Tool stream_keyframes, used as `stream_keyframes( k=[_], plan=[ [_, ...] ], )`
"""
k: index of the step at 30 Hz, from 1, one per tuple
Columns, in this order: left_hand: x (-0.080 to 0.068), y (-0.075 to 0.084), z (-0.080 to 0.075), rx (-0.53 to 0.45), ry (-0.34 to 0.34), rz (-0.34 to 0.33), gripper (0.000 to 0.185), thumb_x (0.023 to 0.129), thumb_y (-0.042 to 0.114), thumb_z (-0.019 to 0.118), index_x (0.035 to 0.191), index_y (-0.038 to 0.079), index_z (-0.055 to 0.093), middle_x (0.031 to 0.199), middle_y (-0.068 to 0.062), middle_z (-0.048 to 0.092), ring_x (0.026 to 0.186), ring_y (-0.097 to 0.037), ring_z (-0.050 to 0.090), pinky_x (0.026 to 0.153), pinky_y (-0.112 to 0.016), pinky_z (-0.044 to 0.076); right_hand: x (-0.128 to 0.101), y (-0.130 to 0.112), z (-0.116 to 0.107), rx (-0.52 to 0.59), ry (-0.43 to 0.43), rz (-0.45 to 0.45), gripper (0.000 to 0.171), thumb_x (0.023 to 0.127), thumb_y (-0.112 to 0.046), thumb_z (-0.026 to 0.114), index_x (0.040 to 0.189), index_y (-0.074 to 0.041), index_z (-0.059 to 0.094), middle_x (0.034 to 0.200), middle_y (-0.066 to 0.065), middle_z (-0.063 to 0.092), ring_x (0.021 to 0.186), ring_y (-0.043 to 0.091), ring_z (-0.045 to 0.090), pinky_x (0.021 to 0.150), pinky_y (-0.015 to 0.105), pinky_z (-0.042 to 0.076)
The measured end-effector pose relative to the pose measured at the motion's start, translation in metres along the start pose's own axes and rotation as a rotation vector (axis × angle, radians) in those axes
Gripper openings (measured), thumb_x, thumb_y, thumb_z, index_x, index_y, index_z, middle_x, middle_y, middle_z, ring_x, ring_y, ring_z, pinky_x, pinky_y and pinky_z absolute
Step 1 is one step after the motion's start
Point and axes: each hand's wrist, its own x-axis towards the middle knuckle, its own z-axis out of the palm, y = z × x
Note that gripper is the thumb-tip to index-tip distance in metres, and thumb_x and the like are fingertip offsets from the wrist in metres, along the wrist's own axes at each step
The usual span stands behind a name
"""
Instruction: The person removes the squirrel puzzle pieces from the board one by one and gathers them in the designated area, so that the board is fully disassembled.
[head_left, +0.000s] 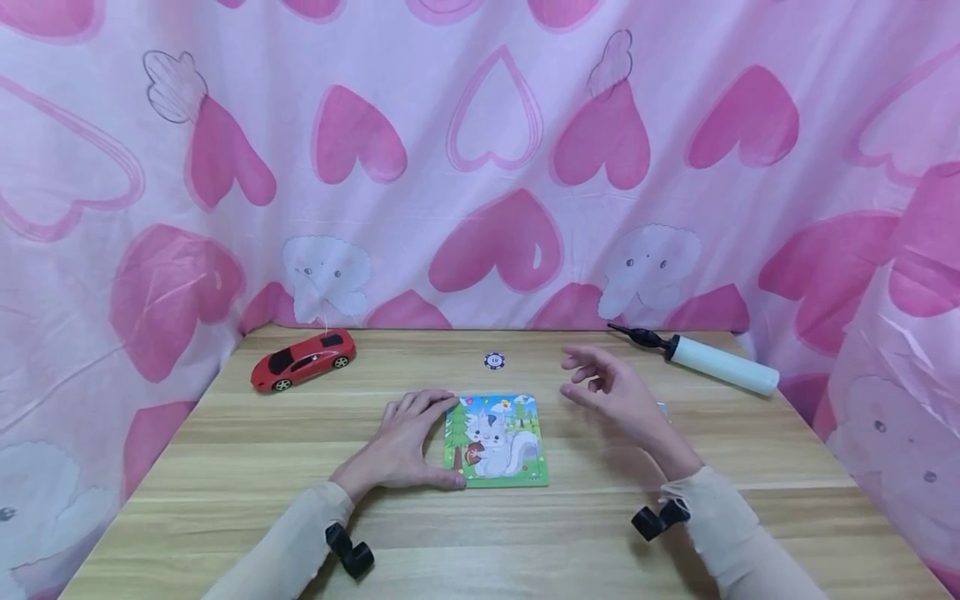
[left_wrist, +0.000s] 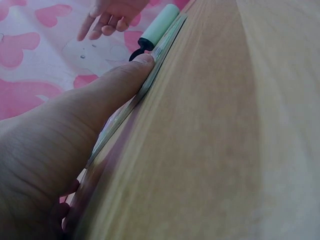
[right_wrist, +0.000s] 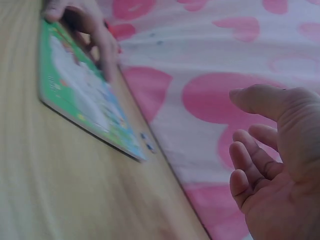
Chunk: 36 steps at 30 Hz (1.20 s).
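Observation:
A flat square picture board (head_left: 498, 442) lies on the table in the head view, showing a grey squirrel with an acorn; it looks like a jigsaw puzzle. My left hand (head_left: 405, 442) holds its left side, thumb at the near corner and index finger at the far one. In the left wrist view the thumb (left_wrist: 120, 80) presses along the board's edge (left_wrist: 142, 92). To the right of the board, my right hand (head_left: 611, 392) hovers above the table with loosely bent fingers and nothing in them. A small light-blue edge (head_left: 662, 407) shows behind the right wrist, mostly hidden.
A poker chip (head_left: 494, 361) lies beyond the board. At the back left stands a red toy car (head_left: 303, 360); at the back right lies a pale hand pump (head_left: 723, 364) with a black nozzle. A pink heart-patterned curtain (head_left: 495, 233) surrounds the wooden table (head_left: 465, 542).

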Motion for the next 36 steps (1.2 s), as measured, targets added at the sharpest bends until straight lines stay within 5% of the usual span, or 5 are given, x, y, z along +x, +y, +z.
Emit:
stream_keyframes(
  k=[11,22,36],
  plan=[
    [0.001,0.001,0.000,-0.007,-0.004,0.001,0.130,0.070,0.089,0.085,0.171,0.019,0.045,0.174,0.000,0.039,0.158,-0.031,0.034,0.122,-0.061,0.030,-0.010,0.009,0.039,-0.024,-0.165,0.167,0.063,0.097,-0.023,0.089,0.155,-0.019,0.063,0.130,0.008,0.071,0.113,0.026,0.065,0.094,0.030,0.056],
    [0.001,0.000,0.000,0.000,-0.004,0.000,0.129,0.070,0.090,0.083,0.171,0.019,0.045,0.173,0.000,0.040,0.157,-0.030,0.035,0.121,-0.061,0.031,-0.011,0.018,0.051,-0.107,-0.297,0.107,0.065,0.093,-0.028,0.094,0.151,-0.019,0.067,0.124,-0.004,0.074,0.108,0.023,0.064,0.091,0.029,0.054],
    [0.001,0.000,-0.001,0.000,-0.009,-0.007,0.130,0.070,0.091,0.083,0.172,0.021,0.044,0.174,0.001,0.040,0.158,-0.030,0.034,0.121,-0.060,0.030,-0.012,0.019,0.055,-0.237,-0.340,0.059,0.057,0.096,-0.032,0.091,0.149,-0.026,0.071,0.123,-0.009,0.067,0.106,0.019,0.059,0.089,0.030,0.051]
  ],
)
